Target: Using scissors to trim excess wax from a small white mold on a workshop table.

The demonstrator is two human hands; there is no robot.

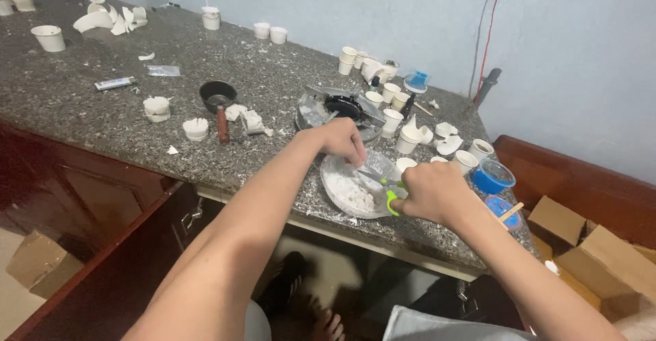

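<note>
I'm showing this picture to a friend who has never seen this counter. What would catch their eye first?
Probably the two hands meeting at the counter's front edge: the right hand grips green-handled scissors over a clear plastic dish of white pieces, while the left hand pinches something clear there. Next, the many small white cups scattered over the speckled granite counter, and the blue tub at right.

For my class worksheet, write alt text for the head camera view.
Two bare hands work over a clear plastic bowl of white pieces: the right hand grips green-handled scissors, the left hand pinches a clear bag. Small white cups litter the speckled granite counter.
</note>
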